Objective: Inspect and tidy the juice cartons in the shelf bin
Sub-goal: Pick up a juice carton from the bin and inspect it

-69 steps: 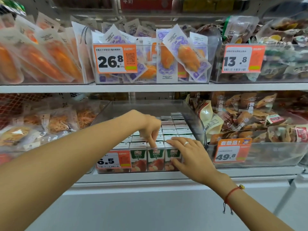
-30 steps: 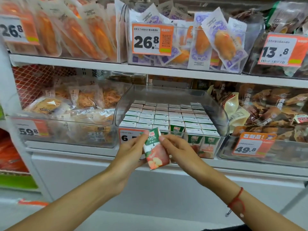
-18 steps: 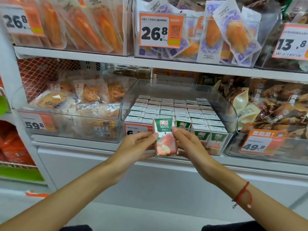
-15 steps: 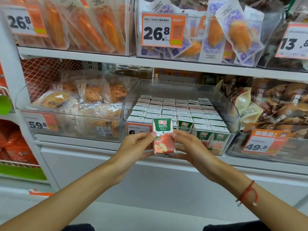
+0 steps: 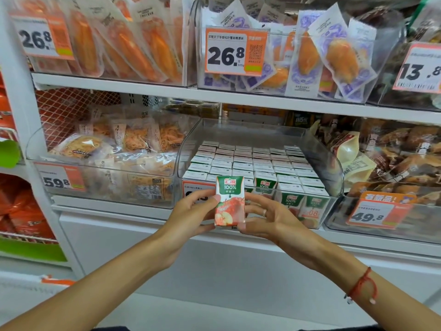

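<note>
Small juice carton, green top, red apple print below, held upright in front of the clear shelf bin, outside it and nearer than its front wall. Gripped from both sides: left hand with thumb on the carton's left edge and fingers curled behind, right hand with fingertips on the right edge and thumb under the lower right corner. Ring on one finger of the right hand. Red string bracelet on the right wrist.

Behind the carton, inside the bin, many more juice cartons packed upright in neat rows, white tops showing, running far back. Front row at right with green faces turned forward, a gap in the front row just behind the held carton. Orange price tag on the bin's front wall at left, partly hidden by the left hand.

Left of the bin, another clear bin of bagged snacks with a tag reading 59.8. Right of it, a bin of brown wrapped snacks tagged 49.8.

On the shelf above, sealed orange food packs at left, purple-printed packs in the middle behind a 26.8 tag, a 13.8 tag far right.
</note>
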